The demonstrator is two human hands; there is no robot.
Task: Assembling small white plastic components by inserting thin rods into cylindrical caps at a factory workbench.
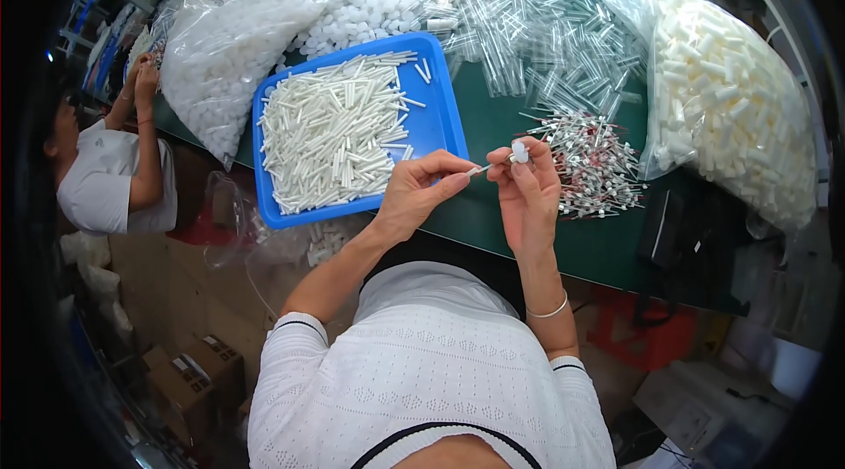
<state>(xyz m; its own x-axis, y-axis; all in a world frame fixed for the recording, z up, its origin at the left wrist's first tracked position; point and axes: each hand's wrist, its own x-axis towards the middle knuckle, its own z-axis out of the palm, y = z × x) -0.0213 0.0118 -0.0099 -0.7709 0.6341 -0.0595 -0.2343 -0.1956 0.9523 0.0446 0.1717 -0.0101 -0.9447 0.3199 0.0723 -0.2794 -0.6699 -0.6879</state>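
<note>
My hands meet over the near edge of the green table. Thumb and fingers of my left hand (411, 199) pinch one end of a thin white stick (478, 171), whose other end reaches the fingertips of my right hand (531, 205). Those fingers are closed, with a small round white cap (520, 151) held between them. Whether stick and cap are joined is hidden by the fingers. Left of my hands lies a blue tray (451, 117) heaped with short white sticks (334, 126). Just right of my right hand is a pile of thin red-and-silver pieces with white ends (590, 161).
Clear tubes (528, 29) and white caps (365, 16) are heaped at the back. A plastic bag of white pieces (238, 55) stands left, a bag of cream cylinders (735, 91) right. A black box (666, 227) sits near the right edge. Another person (114, 170) works at far left.
</note>
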